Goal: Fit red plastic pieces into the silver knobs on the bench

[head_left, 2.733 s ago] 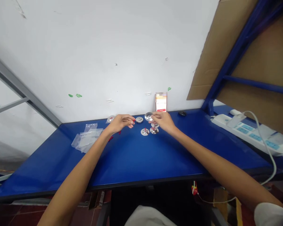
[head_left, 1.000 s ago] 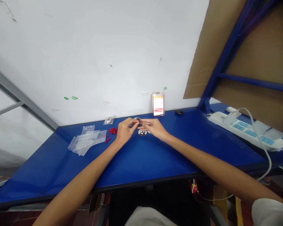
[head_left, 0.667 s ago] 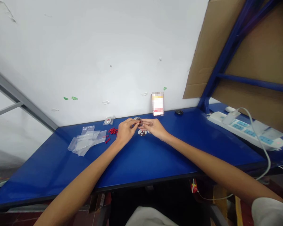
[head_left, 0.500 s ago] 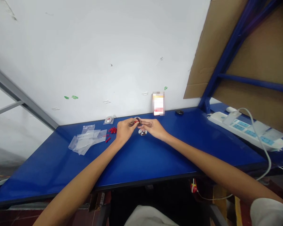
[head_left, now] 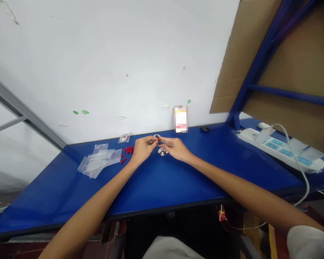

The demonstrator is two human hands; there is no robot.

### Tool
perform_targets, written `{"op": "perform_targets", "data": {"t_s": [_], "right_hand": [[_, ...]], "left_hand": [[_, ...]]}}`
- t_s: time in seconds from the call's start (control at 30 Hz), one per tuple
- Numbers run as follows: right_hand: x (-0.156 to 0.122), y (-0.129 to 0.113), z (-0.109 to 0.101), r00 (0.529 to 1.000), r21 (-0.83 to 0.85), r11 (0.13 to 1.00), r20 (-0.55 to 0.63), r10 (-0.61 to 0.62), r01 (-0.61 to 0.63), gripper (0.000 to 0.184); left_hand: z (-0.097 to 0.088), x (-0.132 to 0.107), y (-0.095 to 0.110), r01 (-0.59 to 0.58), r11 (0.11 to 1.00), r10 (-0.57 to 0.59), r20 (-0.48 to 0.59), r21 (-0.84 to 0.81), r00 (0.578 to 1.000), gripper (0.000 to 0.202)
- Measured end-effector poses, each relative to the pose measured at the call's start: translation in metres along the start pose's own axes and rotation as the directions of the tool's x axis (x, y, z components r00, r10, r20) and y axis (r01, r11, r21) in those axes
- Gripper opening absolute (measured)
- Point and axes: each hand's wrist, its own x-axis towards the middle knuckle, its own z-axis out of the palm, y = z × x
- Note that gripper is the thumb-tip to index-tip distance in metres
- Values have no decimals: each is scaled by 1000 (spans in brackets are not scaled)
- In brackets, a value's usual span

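Observation:
My left hand (head_left: 144,148) is closed, thumb and fingers pinching a small red piece (head_left: 158,140) above the table. My right hand (head_left: 176,148) meets it from the other side, its fingers also pinched at the same spot. Part of a pale round thing (head_left: 157,136) shows just behind the fingertips; whether it is held cannot be made out. Right below the hands a shiny silver disc (head_left: 162,152) with a raised middle lies on the blue table (head_left: 164,187). Beside my left hand are a pile of small red pieces (head_left: 129,149) and a single red piece (head_left: 123,160).
Clear plastic bags (head_left: 98,162) lie at the left, with a bagged round silver item (head_left: 123,137) near the wall. A lit phone (head_left: 181,119) leans on the wall, near a black oval object (head_left: 205,128). A white power strip (head_left: 280,149) with a cable lies right.
Both hands stay at nearly the same place. The fingertips have shifted slightly around the small red piece, and less of it shows. The disc and bags have not moved.

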Motion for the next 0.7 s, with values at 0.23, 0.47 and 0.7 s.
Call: {"op": "perform_targets", "data": {"t_s": [0.23, 0.47, 0.7], "right_hand": [[-2, 1, 5, 1000, -45, 999, 5, -25, 25, 65], [-4, 4, 7, 999, -97, 994, 23, -49, 51, 65], [1, -5, -8, 981, -120, 981, -95, -167, 155, 31]], "left_hand": [[-1, 3, -2, 71, 992, -79, -71, -107, 994, 19], [3, 2, -2, 127, 955, -142, -37, -268, 989, 27], [3, 2, 5, 137, 898, -115, 77, -419, 990, 45]]}}
